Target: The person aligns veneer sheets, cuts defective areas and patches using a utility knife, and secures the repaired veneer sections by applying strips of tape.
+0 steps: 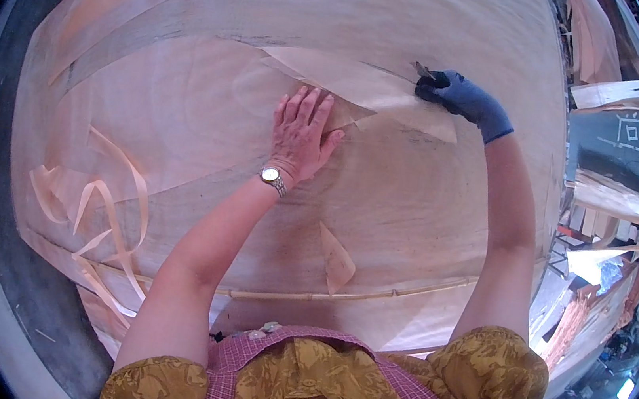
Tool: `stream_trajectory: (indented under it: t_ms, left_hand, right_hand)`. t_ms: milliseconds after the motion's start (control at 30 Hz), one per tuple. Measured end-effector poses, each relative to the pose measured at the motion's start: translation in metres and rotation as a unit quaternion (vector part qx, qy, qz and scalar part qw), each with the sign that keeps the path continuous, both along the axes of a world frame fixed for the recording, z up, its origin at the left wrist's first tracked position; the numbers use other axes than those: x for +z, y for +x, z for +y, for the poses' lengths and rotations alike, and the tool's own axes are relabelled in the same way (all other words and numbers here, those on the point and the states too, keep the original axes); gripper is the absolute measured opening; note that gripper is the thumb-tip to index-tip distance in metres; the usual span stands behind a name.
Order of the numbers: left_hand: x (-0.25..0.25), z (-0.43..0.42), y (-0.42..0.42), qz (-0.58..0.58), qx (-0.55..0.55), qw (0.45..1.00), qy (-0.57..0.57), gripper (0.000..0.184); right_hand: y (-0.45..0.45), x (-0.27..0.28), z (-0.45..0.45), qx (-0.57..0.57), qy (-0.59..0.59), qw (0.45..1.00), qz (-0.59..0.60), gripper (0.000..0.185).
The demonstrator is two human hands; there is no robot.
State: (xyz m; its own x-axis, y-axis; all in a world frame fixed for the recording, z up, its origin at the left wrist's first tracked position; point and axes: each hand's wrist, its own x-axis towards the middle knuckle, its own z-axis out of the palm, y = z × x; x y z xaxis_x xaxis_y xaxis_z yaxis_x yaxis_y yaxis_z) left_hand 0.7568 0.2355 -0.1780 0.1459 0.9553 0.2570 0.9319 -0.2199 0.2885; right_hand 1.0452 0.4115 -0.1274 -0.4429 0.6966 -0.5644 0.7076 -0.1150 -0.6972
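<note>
My left hand (302,132) lies flat on a large sheet of thin wood veneer (407,202), fingers stretched out, a watch (273,178) at the wrist. Just beyond its fingertips runs the edge of a paler veneer piece (320,68), which reaches across to the right. In a blue-grey glove with dark fingertips, my right hand (459,99) is closed on a small knife (421,70), whose short blade points up and left. The glove hides its handle. Nearer to me rests a small pointed veneer scrap (336,261).
Curled veneer strips (110,214) lie at the left. A thin bamboo stick (347,297) stretches along the near side of the sheet. More wood pieces (627,95) and scraps stand at the right, beside a dark surface with chalk marks (632,134).
</note>
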Motion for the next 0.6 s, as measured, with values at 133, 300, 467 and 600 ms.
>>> stream_trajectory:
  t_ms: [133, 300, 467, 600]
  left_hand:
    - [0.001, 0.001, 0.000, -0.006, -0.001, 1.000, 0.008, 0.062]
    - [0.001, 0.001, 0.000, -0.008, -0.002, 1.000, 0.002, 0.061]
    - [0.001, 0.000, 0.001, -0.018, 0.001, 1.000, 0.007, 0.061]
    - [0.001, 0.000, 0.001, -0.038, -0.004, 0.999, 0.003, 0.062]
  right_hand:
    - [0.001, -0.022, 0.005, 0.080, 0.103, 0.991, -0.012, 0.033]
    - [-0.001, -0.019, 0.002, 0.070, 0.108, 0.990, -0.052, 0.034]
    - [-0.005, -0.023, -0.003, 0.055, 0.140, 0.988, -0.018, 0.034]
    - [-0.011, -0.020, -0.003, 0.048, 0.138, 0.989, -0.034, 0.033]
